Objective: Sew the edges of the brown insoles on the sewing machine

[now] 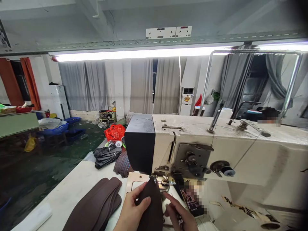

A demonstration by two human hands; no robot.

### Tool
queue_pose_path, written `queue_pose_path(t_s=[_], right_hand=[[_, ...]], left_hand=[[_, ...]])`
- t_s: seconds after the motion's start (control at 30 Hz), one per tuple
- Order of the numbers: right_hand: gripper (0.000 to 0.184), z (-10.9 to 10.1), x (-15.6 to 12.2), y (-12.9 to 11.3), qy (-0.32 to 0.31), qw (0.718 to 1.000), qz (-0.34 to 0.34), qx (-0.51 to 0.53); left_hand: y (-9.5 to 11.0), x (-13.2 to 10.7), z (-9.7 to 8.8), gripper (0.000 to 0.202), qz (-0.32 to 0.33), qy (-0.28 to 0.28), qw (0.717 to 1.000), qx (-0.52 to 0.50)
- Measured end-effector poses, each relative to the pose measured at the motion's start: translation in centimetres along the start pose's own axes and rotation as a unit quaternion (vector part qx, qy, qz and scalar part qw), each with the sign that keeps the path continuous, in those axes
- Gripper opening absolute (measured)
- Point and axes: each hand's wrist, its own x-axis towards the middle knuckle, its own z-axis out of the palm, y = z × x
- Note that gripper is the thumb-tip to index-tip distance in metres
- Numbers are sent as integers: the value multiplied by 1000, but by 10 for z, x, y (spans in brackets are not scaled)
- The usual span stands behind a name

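Observation:
My left hand grips a dark brown, tapered piece of material, with the thumb on top and the fingers along its left side. The narrow end of that piece lies at the needle area of a white sewing machine. Close to its right edge is my right hand, index finger stretched toward the machine and the other fingers curled. A small metal object shows in those curled fingers; its kind cannot be made out. Left of my hands, a stack of similar brown pieces lies on the white table.
Bundled dark pieces, a fanned brown stack and a red plastic bag sit left of the machine head. A dark printed item lies under the machine arm. A white roll-like object lies at the table's left edge.

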Motion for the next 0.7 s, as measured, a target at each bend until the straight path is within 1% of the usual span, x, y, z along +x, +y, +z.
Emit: queue_pose_path(t_s=[0.17,0.23,0.33,0.4,0.53,0.7], right_hand=[[43,-5,16,6,-59,995,-81,-16],[44,-8,22,5,-94,990,-97,-33],[48,-13,29,5,-158,976,-114,-93],[49,-17,33,5,-184,968,-124,-119],[50,-21,38,2,-188,967,-130,-116],[45,-22,41,-1,-208,965,-105,-118]], left_hand=[[13,-3,-1,60,-22,-20,1000,2],[16,-4,-3,61,-34,-22,999,6],[17,-5,-5,63,-57,-30,998,14],[16,-6,-5,64,-65,-32,997,15],[13,-13,-8,69,-59,-38,998,-6],[12,-22,-14,68,-74,-27,996,-37]])
